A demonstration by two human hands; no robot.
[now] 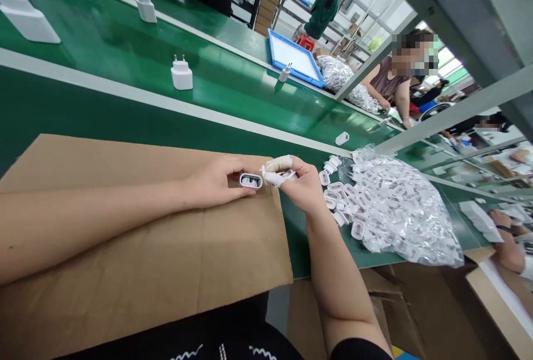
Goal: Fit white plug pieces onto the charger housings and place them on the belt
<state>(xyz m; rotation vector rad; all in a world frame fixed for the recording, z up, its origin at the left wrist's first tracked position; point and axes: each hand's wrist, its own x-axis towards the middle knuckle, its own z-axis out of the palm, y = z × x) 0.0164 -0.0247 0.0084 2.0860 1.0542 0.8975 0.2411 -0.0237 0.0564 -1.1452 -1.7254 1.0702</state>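
Note:
My left hand [212, 184] rests over a sheet of brown cardboard, gripping a white oval charger housing [251, 186] between thumb and fingers. Its open end faces me, and some parts show inside. Close to the right of that opening is my right hand [307, 185], with white coverings on its thumb and finger. Those digits pinch a small white charger part [290, 174], mostly hidden by the fingers. The two pieces appear slightly apart. Beside my right hand, loose white charger parts [333, 196] spill from a clear plastic bag [410, 210] full of similar pieces.
The cardboard sheet [166, 271] lies on the green bench. Beyond it, a green conveyor belt [233, 88] carries several white plug chargers [182, 74]. A blue-rimmed tray [291, 54] stands across the belt. A metal frame post [458, 110] slants at right. Other people work nearby.

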